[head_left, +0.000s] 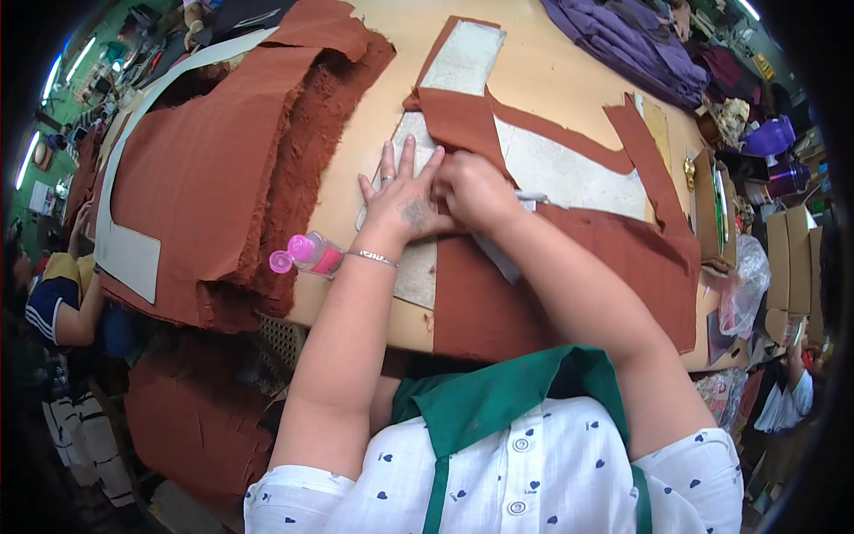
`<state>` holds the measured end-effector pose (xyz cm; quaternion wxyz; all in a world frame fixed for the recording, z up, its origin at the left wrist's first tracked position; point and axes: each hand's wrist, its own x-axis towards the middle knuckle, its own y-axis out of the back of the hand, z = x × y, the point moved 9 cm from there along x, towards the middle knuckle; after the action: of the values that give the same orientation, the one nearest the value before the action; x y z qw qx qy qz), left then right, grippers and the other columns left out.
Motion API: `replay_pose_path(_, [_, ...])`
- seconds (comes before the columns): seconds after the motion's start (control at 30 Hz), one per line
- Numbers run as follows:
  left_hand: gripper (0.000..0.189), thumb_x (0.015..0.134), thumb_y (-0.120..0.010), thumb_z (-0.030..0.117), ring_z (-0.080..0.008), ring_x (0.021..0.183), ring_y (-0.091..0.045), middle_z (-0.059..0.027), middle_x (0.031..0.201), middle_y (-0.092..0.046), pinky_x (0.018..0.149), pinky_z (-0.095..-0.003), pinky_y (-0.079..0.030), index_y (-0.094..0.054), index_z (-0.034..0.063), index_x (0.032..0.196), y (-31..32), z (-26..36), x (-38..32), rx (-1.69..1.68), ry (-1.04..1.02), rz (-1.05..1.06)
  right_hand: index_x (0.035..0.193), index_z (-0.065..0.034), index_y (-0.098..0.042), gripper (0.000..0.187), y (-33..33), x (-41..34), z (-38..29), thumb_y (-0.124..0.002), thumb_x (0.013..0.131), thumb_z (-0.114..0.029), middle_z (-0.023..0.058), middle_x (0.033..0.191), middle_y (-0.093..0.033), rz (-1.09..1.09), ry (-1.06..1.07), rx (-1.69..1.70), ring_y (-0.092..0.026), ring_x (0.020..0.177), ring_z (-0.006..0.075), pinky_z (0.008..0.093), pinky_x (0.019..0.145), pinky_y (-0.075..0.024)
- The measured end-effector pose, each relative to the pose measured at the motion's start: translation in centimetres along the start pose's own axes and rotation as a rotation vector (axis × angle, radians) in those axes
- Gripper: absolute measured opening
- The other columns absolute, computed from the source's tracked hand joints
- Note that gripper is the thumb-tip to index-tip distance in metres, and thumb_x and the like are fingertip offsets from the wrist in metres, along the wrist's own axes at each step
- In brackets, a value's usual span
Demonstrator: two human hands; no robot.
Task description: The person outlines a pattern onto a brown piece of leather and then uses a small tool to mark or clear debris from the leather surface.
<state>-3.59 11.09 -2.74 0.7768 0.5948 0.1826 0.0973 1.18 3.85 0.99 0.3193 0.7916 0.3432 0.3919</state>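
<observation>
My left hand [410, 200] lies flat, fingers spread, on a pale card pattern piece [417, 267] and the rust-coloured cloth beside it. It wears a ring and a bracelet. Right against it, my right hand [477, 190] is curled at the folded edge of a rust cloth flap [464, 123]; its fingertips are hidden. A white stick-like thing [532, 197] shows by my right wrist, and whether I grip it is unclear. Below that wrist lies a grey strip [497, 257]. Another pale pattern piece [567, 167] rests on rust cloth [600, 267] to the right.
A bottle with an open pink cap [320, 257] lies beside my left forearm. To the left rises a thick stack of rust cloth [200, 153] with a curved white pattern [130, 267]. Purple cloth [634, 47] and a cardboard box [714, 207] are at right. A person [63, 300] is at far left.
</observation>
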Motion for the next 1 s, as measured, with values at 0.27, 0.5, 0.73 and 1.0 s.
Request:
replay_pose_path(0.27, [0.115,0.048,-0.077,0.062,-0.0351,0.144,0.0,-0.0102,0.157,-0.006,0.102,-0.0719,-0.012,-0.024,0.0327,0.147,0.1,-0.9,-0.2,-0.009,0.014,0.009,0.073,-0.0042,-0.066,0.01,-1.3,-0.2,-0.2,-0.062,0.077,-0.013,0.0184,0.08,-0.06,-0.224,-0.098,0.037,-0.06,0.079,0.0357,0.0434,0.074,-0.0487])
replay_pose_path(0.5, [0.116,0.047,-0.075,0.068,-0.0362,0.143,-0.002,-0.0119,0.156,-0.009,0.103,-0.0715,-0.01,-0.027,0.0312,0.146,-0.5,-1.2,-0.2,-0.021,-0.003,0.044,0.079,-0.0048,-0.066,0.01,-2.2,-0.9,0.1,-0.065,0.075,-0.014,0.0178,0.08,-0.059,-0.334,-0.134,-0.013,-0.06,0.081,0.0378,0.0428,0.076,-0.0485])
replay_pose_path(0.73, [0.112,0.051,-0.075,0.064,-0.0365,0.143,-0.002,-0.0121,0.156,-0.008,0.103,-0.0711,-0.011,-0.026,0.0313,0.146,0.7,0.5,-0.4,-0.07,-0.03,0.02,0.08,-0.0054,-0.067,0.01,-0.4,1.3,2.7,-0.063,0.077,-0.014,0.0185,0.083,-0.06,-0.028,-0.146,-0.045,-0.06,0.081,0.0369,0.0435,0.076,-0.0484])
replay_pose_path(1.0, [0.117,0.047,-0.076,0.068,-0.0358,0.144,0.0,-0.0114,0.156,-0.008,0.103,-0.0708,-0.011,-0.026,0.0311,0.146,0.6,0.2,-0.5,-0.038,-0.007,-0.006,0.077,-0.0051,-0.068,0.011,-0.3,1.2,1.8,-0.065,0.074,-0.015,0.0218,0.085,-0.06,-0.092,-0.191,-0.016,-0.061,0.084,0.0375,0.0451,0.077,-0.0485])
